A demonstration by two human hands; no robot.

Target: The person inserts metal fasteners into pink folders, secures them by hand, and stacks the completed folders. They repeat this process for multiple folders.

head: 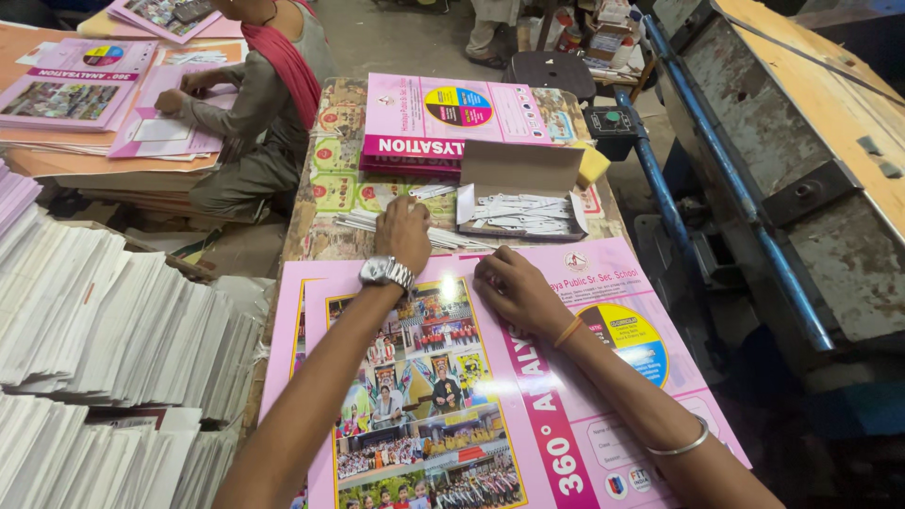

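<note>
The left hand (403, 234) reaches to twelve o'clock, fingers curled down onto a loose row of white paper strips (377, 222) at the far edge of the table; whether they have pinched a strip yet I cannot tell. A steel watch (386, 273) sits on that wrist. The right hand (514, 287) lies flat, fingers spread, pressing the top edge of the open pink printed cover (528, 396) and gripping nothing.

That cover lies on others just like it, directly below both hands. At one o'clock an open cardboard box (520, 188) holds more strips, and beyond it sits a stack of folded pink covers (443, 123), seemingly finished pieces. At ten o'clock another person (255, 113) works on similar sheets; white paper stacks (104, 330) fill nine o'clock. Judging by this, the present cover is just being started.
</note>
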